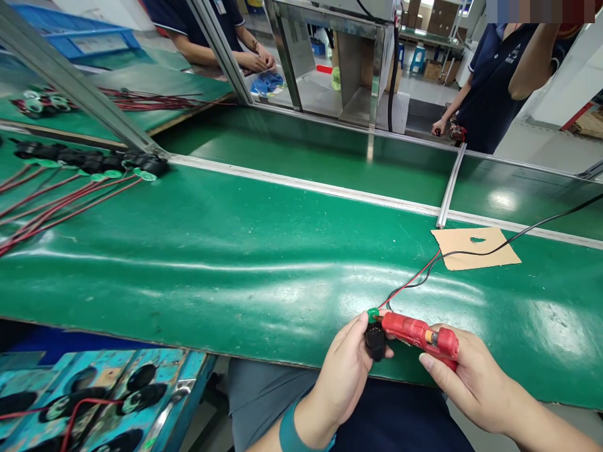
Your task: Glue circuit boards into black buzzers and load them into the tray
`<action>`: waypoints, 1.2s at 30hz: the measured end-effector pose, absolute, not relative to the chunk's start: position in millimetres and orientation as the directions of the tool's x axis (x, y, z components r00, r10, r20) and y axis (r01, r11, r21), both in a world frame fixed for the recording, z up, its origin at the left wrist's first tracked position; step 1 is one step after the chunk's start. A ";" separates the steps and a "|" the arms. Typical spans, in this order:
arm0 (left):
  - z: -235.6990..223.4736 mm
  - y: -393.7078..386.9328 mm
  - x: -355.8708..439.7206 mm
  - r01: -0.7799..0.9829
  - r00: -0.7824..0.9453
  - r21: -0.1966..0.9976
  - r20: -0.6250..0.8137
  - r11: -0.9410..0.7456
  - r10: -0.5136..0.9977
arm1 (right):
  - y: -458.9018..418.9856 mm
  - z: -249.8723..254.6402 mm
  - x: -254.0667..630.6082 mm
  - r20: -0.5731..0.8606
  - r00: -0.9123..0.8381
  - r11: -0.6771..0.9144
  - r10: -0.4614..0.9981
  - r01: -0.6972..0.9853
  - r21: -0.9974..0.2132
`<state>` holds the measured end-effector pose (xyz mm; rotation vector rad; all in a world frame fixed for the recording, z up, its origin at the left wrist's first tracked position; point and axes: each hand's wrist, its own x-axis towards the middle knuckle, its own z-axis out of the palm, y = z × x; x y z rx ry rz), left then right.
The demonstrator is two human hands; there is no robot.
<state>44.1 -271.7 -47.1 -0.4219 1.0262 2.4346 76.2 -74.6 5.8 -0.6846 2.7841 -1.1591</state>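
Note:
My left hand (pixel 346 367) is closed around a small black round part (pixel 375 341) with a green disc (pixel 373 312) on top, held at the near edge of the green conveyor belt (pixel 245 263). Red and black wires (pixel 414 279) run from the part across the belt. My right hand (pixel 464 373) grips a red glue gun (pixel 417 333), its tip touching the part at the green disc. The gun's black cord (pixel 541 225) trails off to the right.
A brown card piece (pixel 490 251) lies on the belt beyond my hands. Finished black parts with red wires (pixel 85 166) lie in a row at the left. A blue tray (pixel 94 402) with black parts sits below left. Two other people stand across the line.

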 end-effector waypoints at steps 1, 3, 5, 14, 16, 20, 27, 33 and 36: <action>-46.9 -271.5 44.2 -0.524 -0.846 0.587 -0.446 -0.617 0.293 | -74.9 6.1 75.8 0.121 -0.901 0.624 -0.416 -0.379 -0.683; -46.6 -271.4 43.8 -0.524 -0.845 0.584 -0.447 -0.620 0.293 | -75.5 6.8 75.2 0.118 -0.905 0.635 -0.409 -0.375 -0.675; -46.5 -271.7 43.2 -0.524 -0.845 0.583 -0.446 -0.621 0.294 | -76.0 7.6 75.0 0.114 -0.906 0.640 -0.408 -0.373 -0.671; -47.8 -270.7 43.9 -0.517 -0.848 0.570 -0.443 -0.638 0.291 | -75.6 8.8 77.0 0.173 -0.886 0.608 -0.429 -0.426 -0.670; -48.4 -269.3 43.6 -0.520 -0.845 0.567 -0.449 -0.639 0.290 | -75.8 9.0 77.2 0.171 -0.888 0.615 -0.427 -0.423 -0.666; -48.8 -268.9 43.0 -0.520 -0.845 0.572 -0.451 -0.634 0.287 | -76.8 9.7 76.7 0.169 -0.891 0.623 -0.421 -0.420 -0.661; -46.3 -269.9 44.8 -0.516 -0.848 0.584 -0.452 -0.627 0.277 | -78.6 11.6 73.6 0.157 -0.897 0.648 -0.413 -0.410 -0.642; -47.9 -268.6 44.7 -0.504 -0.856 0.589 -0.440 -0.632 0.273 | -78.3 12.1 73.5 0.125 -0.906 0.651 -0.406 -0.382 -0.656; -48.0 -268.9 44.8 -0.506 -0.855 0.590 -0.442 -0.629 0.273 | -77.6 11.5 73.9 0.112 -0.908 0.648 -0.403 -0.370 -0.666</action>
